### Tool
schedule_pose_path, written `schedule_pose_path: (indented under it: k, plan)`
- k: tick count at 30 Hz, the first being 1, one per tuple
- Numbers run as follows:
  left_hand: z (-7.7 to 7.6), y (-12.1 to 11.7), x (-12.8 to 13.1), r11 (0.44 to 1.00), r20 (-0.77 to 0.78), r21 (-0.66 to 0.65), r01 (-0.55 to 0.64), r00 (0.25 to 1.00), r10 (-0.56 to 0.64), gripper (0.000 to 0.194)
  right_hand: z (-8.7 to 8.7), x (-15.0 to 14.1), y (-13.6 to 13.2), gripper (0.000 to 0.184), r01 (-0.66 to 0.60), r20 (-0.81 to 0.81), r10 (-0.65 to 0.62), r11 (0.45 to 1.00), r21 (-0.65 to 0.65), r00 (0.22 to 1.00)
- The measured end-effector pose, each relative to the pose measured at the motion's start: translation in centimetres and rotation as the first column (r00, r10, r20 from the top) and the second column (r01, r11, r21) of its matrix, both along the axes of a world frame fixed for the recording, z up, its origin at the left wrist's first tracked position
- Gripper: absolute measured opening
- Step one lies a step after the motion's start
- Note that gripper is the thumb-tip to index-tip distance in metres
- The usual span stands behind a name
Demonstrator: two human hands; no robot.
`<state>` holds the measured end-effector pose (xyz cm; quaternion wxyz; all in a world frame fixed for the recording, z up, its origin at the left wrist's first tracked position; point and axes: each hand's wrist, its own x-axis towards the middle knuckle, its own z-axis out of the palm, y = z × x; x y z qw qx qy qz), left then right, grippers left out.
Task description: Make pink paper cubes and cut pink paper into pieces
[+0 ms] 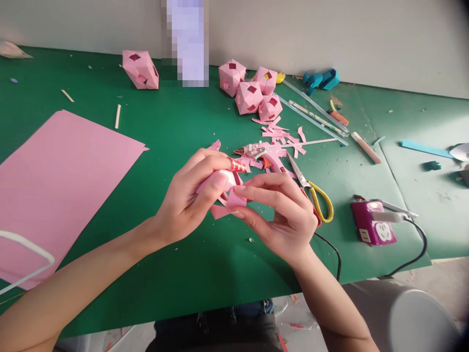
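Between my hands is a small pink folded-paper shape (pixel 223 210), partly covered by my fingers. My left hand (pixel 194 190) is closed around its upper left side, thumb pressed on top; a red patterned wrap (pixel 238 165) covers one fingertip. With thumb and fingers, my right hand (pixel 282 208) pinches a flap at the paper's right edge. Just beyond my hands lies a pink hot glue gun (pixel 256 149) among pink paper scraps (pixel 274 132). Scissors (pixel 320 200) with yellow and red handles lie beside my right hand.
Several finished pink paper polyhedra (pixel 249 98) stand at the back, another (pixel 141 71) farther left. Pink paper sheets (pixel 73 181) cover the left side. Clear glue sticks (pixel 315 117) lie at the back right. A purple power socket (pixel 372 222) with a cord sits at right.
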<state>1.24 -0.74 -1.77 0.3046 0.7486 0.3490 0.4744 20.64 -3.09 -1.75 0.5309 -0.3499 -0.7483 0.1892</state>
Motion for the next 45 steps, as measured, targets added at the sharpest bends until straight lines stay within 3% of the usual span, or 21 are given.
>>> schedule_pose_path:
  k: [16, 24, 38, 45]
  plan:
    - [0.38, -0.32, 0.1, 0.984, -0.004, -0.174, 0.041, 0.999, -0.042, 0.034, -0.36, 0.08, 0.09, 0.025, -0.005, -0.06, 0.005, 1.0, -0.013, 0.998]
    - [0.86, -0.23, 0.17, 0.963, 0.026, -0.245, 0.111, 0.994, -0.108, 0.036, -0.36, 0.31, 0.31, 0.015, -0.023, -0.061, 0.024, 1.0, 0.019, 0.998]
    - [0.83, -0.1, -0.15, 0.953, -0.004, -0.257, 0.163, 0.986, -0.169, 0.036, -0.18, 0.27, 0.29, 0.015, -0.01, -0.073, 0.008, 1.0, -0.015, 0.997]
    - [0.71, -0.08, -0.35, 0.947, 0.024, -0.25, 0.204, 0.979, -0.205, 0.032, -0.36, 0.25, 0.07, 0.04, -0.003, -0.129, -0.013, 0.992, -0.123, 0.991]
